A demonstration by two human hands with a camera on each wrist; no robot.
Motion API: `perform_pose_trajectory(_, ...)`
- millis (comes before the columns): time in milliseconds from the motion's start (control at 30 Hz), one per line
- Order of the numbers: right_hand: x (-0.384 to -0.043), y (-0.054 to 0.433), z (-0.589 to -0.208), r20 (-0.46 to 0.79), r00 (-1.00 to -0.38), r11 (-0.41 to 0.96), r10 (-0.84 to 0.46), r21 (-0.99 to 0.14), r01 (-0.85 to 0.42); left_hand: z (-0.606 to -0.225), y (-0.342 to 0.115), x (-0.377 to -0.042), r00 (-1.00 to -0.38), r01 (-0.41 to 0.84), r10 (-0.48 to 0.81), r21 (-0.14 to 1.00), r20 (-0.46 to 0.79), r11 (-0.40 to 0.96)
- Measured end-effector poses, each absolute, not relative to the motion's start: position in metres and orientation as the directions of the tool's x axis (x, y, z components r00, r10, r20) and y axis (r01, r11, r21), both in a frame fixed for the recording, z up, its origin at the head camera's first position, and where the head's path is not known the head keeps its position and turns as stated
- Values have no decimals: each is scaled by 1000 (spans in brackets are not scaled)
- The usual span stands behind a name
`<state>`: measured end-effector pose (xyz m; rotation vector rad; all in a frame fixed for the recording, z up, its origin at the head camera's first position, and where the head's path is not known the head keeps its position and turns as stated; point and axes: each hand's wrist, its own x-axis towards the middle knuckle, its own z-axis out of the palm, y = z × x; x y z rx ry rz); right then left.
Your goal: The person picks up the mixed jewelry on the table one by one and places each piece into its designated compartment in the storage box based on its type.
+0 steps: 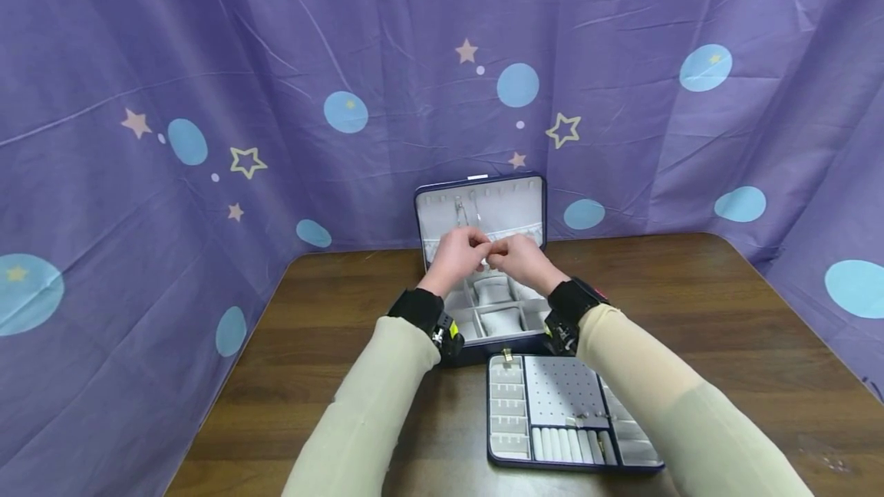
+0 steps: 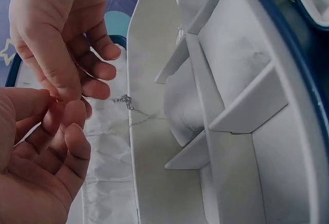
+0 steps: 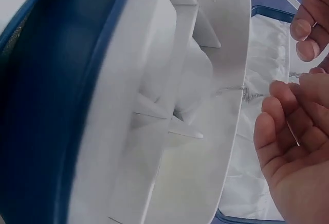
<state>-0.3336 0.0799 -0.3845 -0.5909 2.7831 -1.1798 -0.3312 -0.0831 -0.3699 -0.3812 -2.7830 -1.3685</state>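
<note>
Over the open jewelry box [image 1: 483, 336], my left hand [image 1: 456, 255] and right hand [image 1: 522, 258] meet with fingertips pinched close together. A thin silver chain [image 2: 126, 100] hangs from between them; part of it is bunched in a small tangle, also visible in the right wrist view as a chain [image 3: 249, 95] beside the right fingertips. Its lower end trails over the inside wall of the box. The part between the fingers is hidden. Behind the hands, the raised lid [image 1: 511, 202] has a row of hooks, with thin necklaces [image 1: 461, 212] hanging down and a gathered white pocket below.
White dividers and soft cushions [image 1: 499, 320] fill the box. In front, slightly right, lies a blue-edged jewelry tray [image 1: 561, 386] with compartments, ring rolls [image 1: 562, 445] and a few small jewelry pieces. A gold clasp [image 1: 507, 355] sits at the box's front. Behind the wooden table [image 1: 331, 313] hangs a purple curtain.
</note>
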Motion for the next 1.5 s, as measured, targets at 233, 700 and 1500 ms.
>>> perform_pose_trajectory(233, -332, 82, -386, 46, -931, 578, -362, -772, -263, -371, -84, -329, -972, 209, 214, 795, 102, 570)
perform_pose_trajectory(700, -329, 83, -391, -5, -931, 557, -365, -802, -214, -377, -94, -329, -964, 242, 241, 758, 116, 605)
perform_pose_trajectory(1500, -319, 102, -378, 46, -864, 462, -502, -830, -312, -383, -105, -335, -993, 99, 65, 372, 102, 923)
